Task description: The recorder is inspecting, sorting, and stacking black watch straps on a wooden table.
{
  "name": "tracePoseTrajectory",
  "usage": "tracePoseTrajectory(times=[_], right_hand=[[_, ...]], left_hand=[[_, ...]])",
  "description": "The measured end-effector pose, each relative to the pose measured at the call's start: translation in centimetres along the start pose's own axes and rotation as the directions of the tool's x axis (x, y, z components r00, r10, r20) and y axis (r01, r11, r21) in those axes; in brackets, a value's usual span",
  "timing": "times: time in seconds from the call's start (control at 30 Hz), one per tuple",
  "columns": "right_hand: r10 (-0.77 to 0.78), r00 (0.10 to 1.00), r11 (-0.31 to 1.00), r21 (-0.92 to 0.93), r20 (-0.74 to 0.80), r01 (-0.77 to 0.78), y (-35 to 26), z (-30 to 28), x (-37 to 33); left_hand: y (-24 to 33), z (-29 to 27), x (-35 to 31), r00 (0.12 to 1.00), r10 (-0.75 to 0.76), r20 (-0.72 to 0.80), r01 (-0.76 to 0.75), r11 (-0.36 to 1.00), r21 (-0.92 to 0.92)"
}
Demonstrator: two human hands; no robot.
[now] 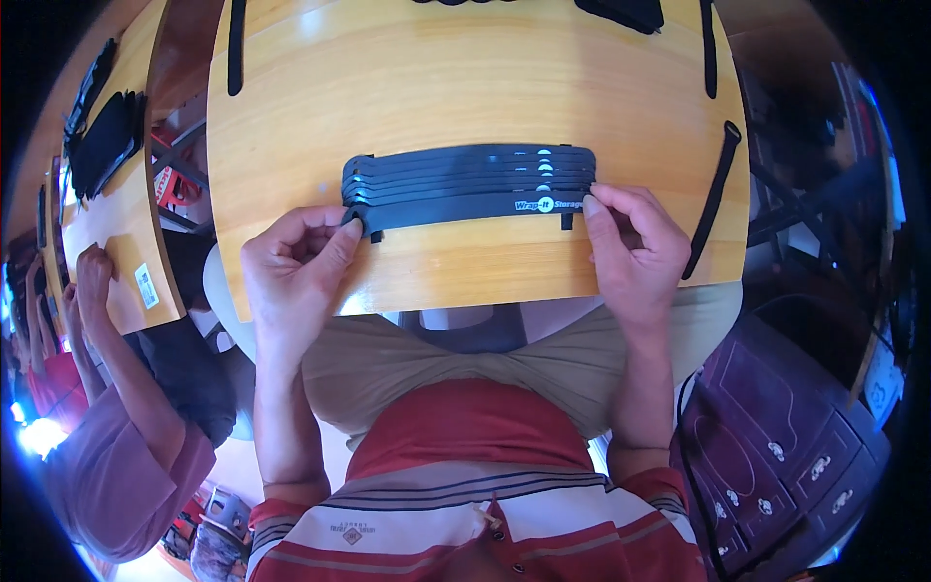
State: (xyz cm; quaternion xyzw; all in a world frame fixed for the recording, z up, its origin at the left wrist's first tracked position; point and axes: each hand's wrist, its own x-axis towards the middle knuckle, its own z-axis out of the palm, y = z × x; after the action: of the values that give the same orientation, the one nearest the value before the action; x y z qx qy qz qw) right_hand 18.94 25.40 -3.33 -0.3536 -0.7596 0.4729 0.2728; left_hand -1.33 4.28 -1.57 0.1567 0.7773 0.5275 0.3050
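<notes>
black straps (470, 184) stacked, left hand (296, 262) pinching one end, right hand (630, 242) the other

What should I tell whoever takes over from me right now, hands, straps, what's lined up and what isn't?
Left hand: pinching the left end of the nearest black strap.
Right hand: fingertips on that strap's right end.
Straps: a row of black straps lies side by side, overlapping, at the middle of the wooden table; the held one is at its near edge.
Done: row laid out, ends roughly flush.
Left: loose straps at the table's right edge and far left lie outside the row.
</notes>
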Motion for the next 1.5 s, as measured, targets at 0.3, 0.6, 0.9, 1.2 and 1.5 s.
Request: tracePoseTrajectory(times=[0.3,0.6,0.9,1.2,1.5], right_hand=[[-0.020,1.000,0.999,-0.035,0.003,0.020,-0.06,0.01,0.08],[-0.057,0.998,0.996,-0.069,0.016,0.058,0.03,0.02,0.06],[-0.063,0.998,0.995,-0.076,0.005,0.063,-0.15,0.09,0.20],[-0.075,0.997,0.991,-0.114,0.008,0.075,-0.16,0.02,0.31],[-0.062,0.998,0.991,-0.118,0.002,0.062,-0.26,0.13,0.40]], left_hand=[[0.12,-0.03,0.02,1.000,-0.002,-0.002,0.002,1.000,0.030],[-0.08,-0.13,0.02,1.000,-0.006,0.001,0.006,0.999,0.039],[-0.05,-0.20,0.12,1.000,-0.001,0.002,0.001,0.999,0.054],[-0.21,-0.25,0.14,1.000,0.001,0.001,-0.001,0.998,0.056],[-0.17,-0.20,0.14,1.000,0.014,-0.008,-0.013,0.998,0.065]])
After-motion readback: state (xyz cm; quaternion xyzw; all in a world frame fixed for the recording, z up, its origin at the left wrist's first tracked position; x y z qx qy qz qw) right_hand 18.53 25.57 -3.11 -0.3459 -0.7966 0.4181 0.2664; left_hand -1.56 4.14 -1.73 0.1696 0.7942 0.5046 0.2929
